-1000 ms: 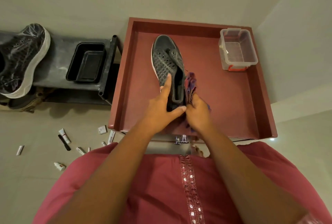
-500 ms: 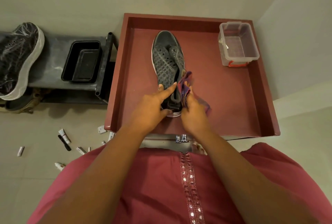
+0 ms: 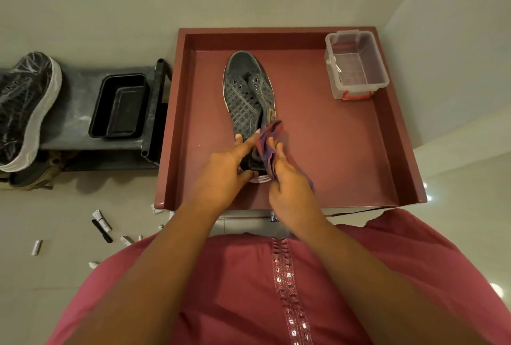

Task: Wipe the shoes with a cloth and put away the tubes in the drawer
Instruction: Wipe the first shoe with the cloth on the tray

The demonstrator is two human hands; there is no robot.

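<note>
A dark grey shoe (image 3: pixel 246 93) with a white sole rim lies toe-away on the red tray-like top (image 3: pixel 345 151) of a drawer unit. My left hand (image 3: pixel 226 170) grips its heel end, forefinger stretched along the shoe's opening. My right hand (image 3: pixel 287 187) holds a bunched purple and red cloth (image 3: pixel 269 140) against the heel's right side. Several small white tubes (image 3: pixel 101 219) lie scattered on the floor at the lower left. A second dark shoe (image 3: pixel 25 107) with a thick white sole rests on the low shelf at far left.
A clear plastic box (image 3: pixel 356 68) with a red latch stands in the tray's far right corner. A black tub (image 3: pixel 119 107) sits on the grey shelf (image 3: pixel 69 123) left of the tray. A metal drawer handle (image 3: pixel 273 216) shows below the tray's front edge. Walls close in behind and to the right.
The shoe has come down from a raised tilt to lie flat on the tray. My left forefinger has drawn back toward the heel. The cloth stays at the heel's right side.
</note>
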